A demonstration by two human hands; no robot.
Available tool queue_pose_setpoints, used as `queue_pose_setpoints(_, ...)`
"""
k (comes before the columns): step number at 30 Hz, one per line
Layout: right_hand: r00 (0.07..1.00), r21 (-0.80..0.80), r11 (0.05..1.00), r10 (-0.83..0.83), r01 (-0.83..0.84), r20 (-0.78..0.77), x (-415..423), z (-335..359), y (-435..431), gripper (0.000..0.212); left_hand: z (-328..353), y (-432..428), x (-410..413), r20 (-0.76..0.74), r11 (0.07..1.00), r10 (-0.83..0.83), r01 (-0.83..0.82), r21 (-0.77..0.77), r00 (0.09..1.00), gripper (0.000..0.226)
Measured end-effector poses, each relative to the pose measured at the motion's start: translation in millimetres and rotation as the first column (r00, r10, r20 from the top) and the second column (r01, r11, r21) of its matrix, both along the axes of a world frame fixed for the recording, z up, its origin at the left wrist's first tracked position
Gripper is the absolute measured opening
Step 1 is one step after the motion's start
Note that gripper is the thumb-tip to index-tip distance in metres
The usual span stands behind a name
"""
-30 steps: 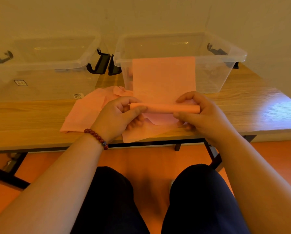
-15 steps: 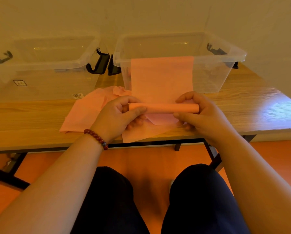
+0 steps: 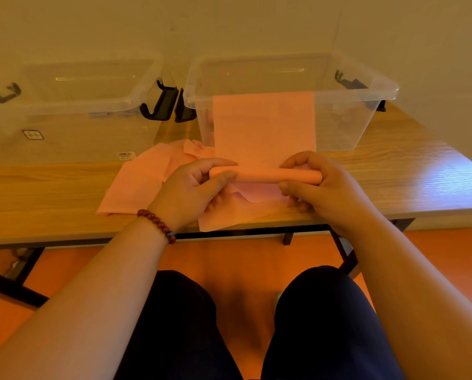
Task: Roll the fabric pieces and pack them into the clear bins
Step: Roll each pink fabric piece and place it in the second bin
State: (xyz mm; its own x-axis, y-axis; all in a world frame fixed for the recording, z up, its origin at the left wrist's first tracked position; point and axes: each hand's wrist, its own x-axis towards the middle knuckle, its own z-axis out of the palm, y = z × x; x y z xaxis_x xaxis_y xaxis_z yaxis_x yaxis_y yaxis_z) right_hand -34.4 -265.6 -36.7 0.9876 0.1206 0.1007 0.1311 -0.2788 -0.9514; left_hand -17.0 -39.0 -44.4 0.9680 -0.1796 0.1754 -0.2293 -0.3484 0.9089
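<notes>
The fingers [image 3: 297, 160] of the right hand [image 3: 325, 187] are curling over the top of a tight roll while the thumb is pressing it from below. The fingers [image 3: 223, 178] of the left hand [image 3: 193, 187] are pinching the other end the same way, so both hands are gripping the rolled end [image 3: 265, 175] of one pale pink rectangular fabric sheet [image 3: 265, 124].

The roll is being held level just in front of the clear plastic bin with black latches [image 3: 347, 127]. The unrolled length of the sheet is rising against that bin's front wall, and its far edge is reaching about up to the rim. A heap of loose pink fabric pieces [image 3: 141, 182] is lying flat in front of that bin and to its left, partly under the hands. A second clear plastic bin [image 3: 64, 105] is standing to its left, the latches nearly meeting. Both are sitting on the light wooden bench [image 3: 393, 174].

The task appears to be at an early stage: this piece is only partly rolled, with most of its length yet to wind. The heap is waiting unrolled. Whether any finished roll is already lying in the bins cannot be told through the plastic.
</notes>
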Motion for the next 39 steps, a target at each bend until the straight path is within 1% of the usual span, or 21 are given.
queue_pose_setpoints(4,1.0,-0.036,0.999,0.007,-0.008,-0.007,0.7,-0.9,0.0,0.027,-0.2,1.6,0.2,-0.001,1.0,-0.01,0.01,0.018,1.0,0.017)
queue_pose_setpoints(6,1.0,-0.042,0.999,0.001,-0.001,-0.006,1.2,-1.3,0.0,0.021,0.2,1.2,0.0,0.01,1.0,-0.008,0.008,0.02,1.0,0.016)
queue_pose_setpoints(8,1.0,-0.031,0.999,-0.016,0.016,-0.014,1.2,-0.6,1.5,0.012,1.2,0.4,-0.3,0.007,1.0,-0.003,0.003,-0.005,1.0,0.016)
queue_pose_setpoints(11,0.999,-0.01,0.999,-0.045,0.045,-0.002,0.9,0.1,3.1,0.012,2.4,-0.3,-0.5,-0.027,0.998,-0.009,0.008,-0.061,1.0,0.024)
queue_pose_setpoints(13,0.998,-0.011,0.998,-0.055,0.055,0.011,0.4,0.4,3.9,0.013,2.4,-0.7,-0.3,-0.039,0.997,-0.015,0.012,-0.07,0.999,0.027)
queue_pose_setpoints(17,0.997,-0.009,0.997,-0.071,0.072,0.027,0.5,-0.6,4.3,0.013,3.5,-1.3,-1.7,-0.037,0.995,0.01,-0.014,-0.097,0.999,0.017)
queue_pose_setpoints(19,0.998,0.0,0.998,-0.067,0.067,0.018,-0.4,-0.7,2.8,0.023,4.2,-1.5,-2.8,-0.024,0.995,0.022,-0.025,-0.094,0.999,0.011)
queue_pose_setpoints(21,0.998,0.013,0.998,-0.057,0.057,0.014,-1.2,-1.1,1.3,0.032,4.5,-1.7,-3.3,-0.018,0.995,0.04,-0.041,-0.093,0.999,0.009)
queue_pose_setpoints(22,0.998,0.017,0.998,-0.058,0.057,0.015,-1.9,-1.0,1.3,0.03,4.5,-1.6,-3.2,-0.018,0.994,0.047,-0.049,-0.1,0.999,0.009)
queue_pose_setpoints(25,0.997,0.008,0.997,-0.074,0.074,0.035,-1.4,-1.6,2.5,0.01,3.9,-1.1,-2.5,-0.017,0.991,0.06,-0.062,-0.12,0.998,0.012)
queue_pose_setpoints(27,0.995,0.011,0.996,-0.086,0.086,0.041,-1.5,-1.0,3.5,0.006,2.4,-0.9,-1.6,-0.016,0.992,0.067,-0.069,-0.109,0.998,0.015)
queue_pose_setpoints(32,0.989,0.011,0.991,-0.134,0.133,0.059,0.5,-3.5,3.3,0.009,-1.3,0.3,0.7,0.071,0.99,0.137,-0.134,-0.047,0.988,0.012)
queue_pose_setpoints(36,0.968,-0.019,0.978,-0.201,0.206,0.15,5.7,-8.7,2.5,0.009,0.3,1.7,-0.5,0.148,0.988,0.15,-0.152,0.001,0.977,0.013)
queue_pose_setpoints(39,0.941,-0.059,0.964,-0.239,0.26,0.238,5.2,-10.0,2.7,0.024,2.1,1.1,-2.5,0.169,0.992,0.125,-0.128,0.003,0.978,0.016)
